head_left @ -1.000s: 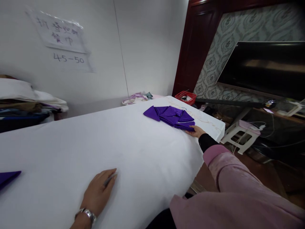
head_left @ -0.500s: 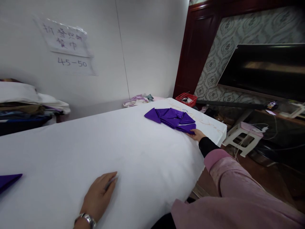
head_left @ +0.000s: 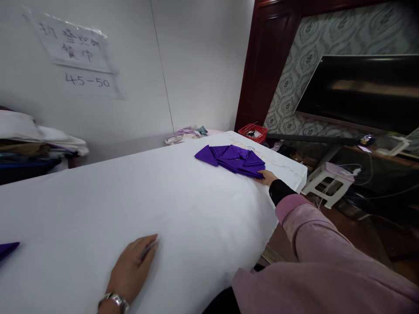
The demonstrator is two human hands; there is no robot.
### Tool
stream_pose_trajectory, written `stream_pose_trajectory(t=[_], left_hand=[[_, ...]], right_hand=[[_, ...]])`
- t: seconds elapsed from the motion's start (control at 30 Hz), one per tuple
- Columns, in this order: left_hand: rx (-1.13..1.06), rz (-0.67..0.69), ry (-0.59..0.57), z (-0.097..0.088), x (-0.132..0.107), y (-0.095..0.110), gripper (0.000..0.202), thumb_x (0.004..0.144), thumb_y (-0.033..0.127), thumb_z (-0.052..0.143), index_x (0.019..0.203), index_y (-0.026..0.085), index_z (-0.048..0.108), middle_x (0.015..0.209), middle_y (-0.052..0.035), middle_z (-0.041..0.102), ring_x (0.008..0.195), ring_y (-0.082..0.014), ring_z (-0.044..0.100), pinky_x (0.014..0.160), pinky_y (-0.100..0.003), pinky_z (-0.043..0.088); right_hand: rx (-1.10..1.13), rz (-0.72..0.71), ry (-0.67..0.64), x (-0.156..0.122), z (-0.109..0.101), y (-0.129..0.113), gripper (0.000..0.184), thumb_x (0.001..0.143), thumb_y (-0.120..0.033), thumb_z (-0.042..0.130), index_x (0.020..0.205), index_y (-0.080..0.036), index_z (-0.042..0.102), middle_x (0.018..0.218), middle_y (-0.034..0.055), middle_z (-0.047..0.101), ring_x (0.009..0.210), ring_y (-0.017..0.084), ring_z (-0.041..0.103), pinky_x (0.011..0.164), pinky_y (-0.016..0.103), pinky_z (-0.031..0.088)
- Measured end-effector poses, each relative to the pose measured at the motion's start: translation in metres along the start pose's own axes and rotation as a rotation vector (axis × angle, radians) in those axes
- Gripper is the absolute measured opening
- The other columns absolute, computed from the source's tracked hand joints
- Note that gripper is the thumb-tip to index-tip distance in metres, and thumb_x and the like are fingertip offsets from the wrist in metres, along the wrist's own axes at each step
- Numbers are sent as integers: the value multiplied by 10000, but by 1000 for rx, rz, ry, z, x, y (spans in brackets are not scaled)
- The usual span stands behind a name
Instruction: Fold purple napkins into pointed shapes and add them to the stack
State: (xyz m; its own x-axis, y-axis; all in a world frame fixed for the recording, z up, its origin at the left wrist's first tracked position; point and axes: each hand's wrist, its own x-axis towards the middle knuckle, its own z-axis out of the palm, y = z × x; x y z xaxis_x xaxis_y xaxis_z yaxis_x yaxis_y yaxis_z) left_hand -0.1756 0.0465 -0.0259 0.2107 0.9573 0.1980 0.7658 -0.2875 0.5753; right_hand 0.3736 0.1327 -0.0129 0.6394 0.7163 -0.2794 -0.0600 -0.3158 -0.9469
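My right hand [head_left: 266, 176] reaches to the far right part of the table, its fingers closed on the near right corner of a purple folded napkin [head_left: 253, 171]. That napkin lies against a cluster of several other purple folded napkins [head_left: 225, 157], some overlapping. My left hand [head_left: 132, 266], with a silver watch [head_left: 114, 300] at the wrist, rests on the white tablecloth [head_left: 176, 218]. A narrow gap shows between its thumb and index finger, and no held thing is visible. At the left edge of the view is the tip of another purple folded cloth [head_left: 8, 249].
A stack of folded clothes [head_left: 36, 144] stands at the left by the white wall. Behind the napkins are crumpled cloths [head_left: 185, 135] and a red basket [head_left: 252, 132]. Beyond the table's right edge stands a white and pink stool [head_left: 330, 183], below a wall-mounted television [head_left: 360, 91].
The held napkin has moved up against the cluster, closing the gap between them. My left hand stays in place on the cloth. The view has turned slightly to the right.
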Motion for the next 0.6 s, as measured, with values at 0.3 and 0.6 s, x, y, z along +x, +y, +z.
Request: stream_pose_trajectory(t=[0.3, 0.6], left_hand=[[6, -9, -1, 1, 0, -3, 360, 784, 478, 409, 940, 272, 660, 964, -10, 699, 934, -256, 628, 872, -411, 523], [-1, 25, 19, 8, 2, -12, 312, 788, 448, 434, 943, 297, 657, 965, -2, 697, 950, -245, 632, 863, -400, 525]], right_hand=[[-293, -103, 77, 6, -11, 8, 328, 896, -341, 535, 1177, -172, 535, 1178, 87, 559, 982, 201, 582, 814, 409, 513], [-745, -505, 204, -3, -11, 10, 317, 896, -336, 537, 1169, -176, 539, 1178, 79, 559, 979, 196, 583, 821, 406, 509]])
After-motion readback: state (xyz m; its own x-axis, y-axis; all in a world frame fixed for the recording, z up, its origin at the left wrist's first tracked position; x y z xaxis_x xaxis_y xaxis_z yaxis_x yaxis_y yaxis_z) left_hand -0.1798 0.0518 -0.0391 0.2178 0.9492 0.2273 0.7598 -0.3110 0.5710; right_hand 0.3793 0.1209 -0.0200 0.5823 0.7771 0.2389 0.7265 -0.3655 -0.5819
